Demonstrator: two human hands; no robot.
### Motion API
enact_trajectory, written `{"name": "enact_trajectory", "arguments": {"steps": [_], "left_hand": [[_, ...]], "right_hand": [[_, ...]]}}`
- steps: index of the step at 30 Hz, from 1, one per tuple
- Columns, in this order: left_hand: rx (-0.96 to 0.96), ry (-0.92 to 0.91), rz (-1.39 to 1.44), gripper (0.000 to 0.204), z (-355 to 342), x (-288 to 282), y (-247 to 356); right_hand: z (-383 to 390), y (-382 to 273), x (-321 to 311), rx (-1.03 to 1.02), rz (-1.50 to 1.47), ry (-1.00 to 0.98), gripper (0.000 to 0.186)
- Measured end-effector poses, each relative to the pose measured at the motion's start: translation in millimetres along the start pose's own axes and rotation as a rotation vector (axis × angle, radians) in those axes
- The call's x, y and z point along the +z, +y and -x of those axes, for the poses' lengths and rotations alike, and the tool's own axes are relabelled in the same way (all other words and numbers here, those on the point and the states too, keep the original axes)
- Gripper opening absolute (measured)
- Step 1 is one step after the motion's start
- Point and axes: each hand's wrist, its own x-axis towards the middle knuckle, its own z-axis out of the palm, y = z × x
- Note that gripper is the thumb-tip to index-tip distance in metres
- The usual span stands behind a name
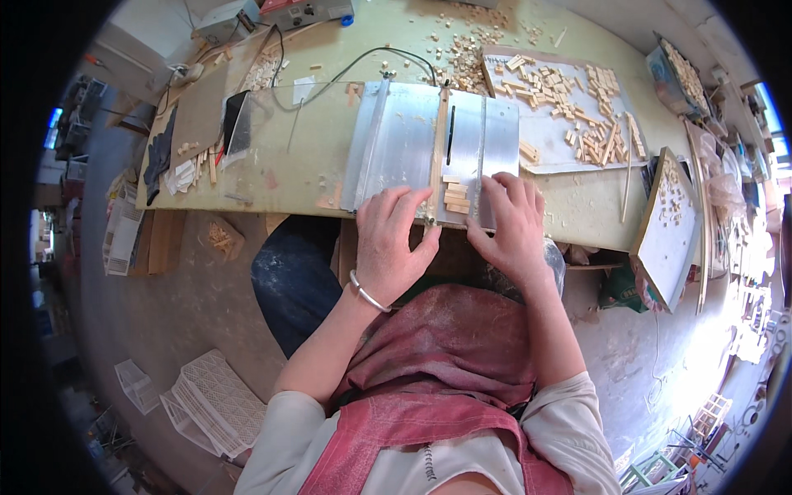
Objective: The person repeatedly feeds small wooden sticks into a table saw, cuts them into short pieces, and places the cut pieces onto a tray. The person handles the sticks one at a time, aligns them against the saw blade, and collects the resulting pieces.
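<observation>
My left hand (394,235) rests by the near edge of a flat metal saw table (402,136), its fingertips beside a narrow wooden strip (441,132) that runs along the plate. The thumb is apart from the fingers and nothing shows in its grasp. On the plate's right part, my right hand (513,227) lies with fingers spread and thumb out, near the front edge. Between the two hands sits a short row of small wooden blocks (455,198), just right of the strip. Beyond them is a dark narrow slot (450,136) in the metal.
To the right, a white board (544,136) carries many loose wooden blocks. A tilted tray (667,219) leans at the table's right edge. A black cable (355,59) loops behind the plate. At the far left stands a grey machine box (228,21). White plastic crates (216,396) lie on the floor.
</observation>
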Motion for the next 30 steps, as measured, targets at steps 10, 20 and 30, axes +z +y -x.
{"name": "enact_trajectory", "arguments": {"steps": [10, 20, 30], "left_hand": [[-0.041, -0.108, -0.154, 0.072, -17.9, 12.5, -1.0], [-0.047, -0.167, -0.186, 0.069, -30.2, 21.9, -7.1], [-0.038, -0.219, -0.156, 0.054, -36.3, 21.7, -10.6]], "right_hand": [[7.0, -6.3, 20.2, -0.021, -0.065, 0.057, 0.058], [5.0, -13.7, 30.5, -0.044, 0.084, -0.032, 0.083], [22.1, -15.8, 35.9, 0.095, 0.141, -0.096, 0.109]]}}
